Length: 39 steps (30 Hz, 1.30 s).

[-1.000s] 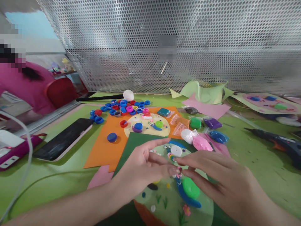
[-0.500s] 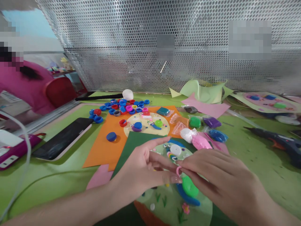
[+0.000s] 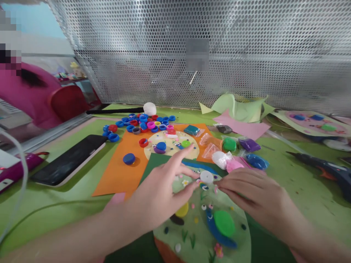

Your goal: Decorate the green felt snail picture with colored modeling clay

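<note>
One small pink piece is pinched by our right hand, above the green disc toward the worktop's near edge. We judge it light, soft, easily dented, best held at one end. It seems to point, lengthwise, to that edge. Whether our left hand grasps anything, we cannot tell.

Live, light is thrown back by the perforated metal panel; gloss is shown by the phone, smooth plastic by the caps, matt paper by the sheet, clay-like smoothness by the snail.
</note>
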Motion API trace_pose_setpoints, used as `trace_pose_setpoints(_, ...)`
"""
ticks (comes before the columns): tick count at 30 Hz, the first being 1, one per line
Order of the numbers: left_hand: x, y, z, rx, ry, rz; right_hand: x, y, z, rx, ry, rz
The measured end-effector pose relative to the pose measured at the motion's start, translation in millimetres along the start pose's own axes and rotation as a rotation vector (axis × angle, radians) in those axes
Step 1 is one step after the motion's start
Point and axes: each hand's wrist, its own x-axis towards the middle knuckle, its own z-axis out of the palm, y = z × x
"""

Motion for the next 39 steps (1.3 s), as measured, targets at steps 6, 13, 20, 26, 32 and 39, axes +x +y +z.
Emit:
trace_pose_setpoints(6,5.3,-18.0,8.8,0.238,-0.032,0.217,-4.2,12.8,15.0,-0.014,-0.091,-0.023)
trace_pose_setpoints(13,6.6,-15.9,11.4,0.270,-0.049,0.281,-3.9,15.0,17.6,-0.063,-0.103,-0.107)
trace_pose_setpoints(20,5.4,-8.1,8.9,0.290,-0.065,0.243,2.0,11.9,17.0,-0.130,-0.068,-0.195)
trace_pose_setpoints(26,5.4,-12.0,10.0,0.280,-0.078,0.270,1.1,12.6,16.3,-0.125,-0.066,-0.216)
trace_pose_setpoints(32,5.3,-16.3,10.5,0.269,-0.092,0.309,-5.3,14.6,18.0,-0.102,-0.087,-0.156)
trace_pose_setpoints(39,5.2,-11.0,8.8,0.301,-0.120,0.299,-3.6,13.6,19.8,-0.116,-0.086,-0.189)
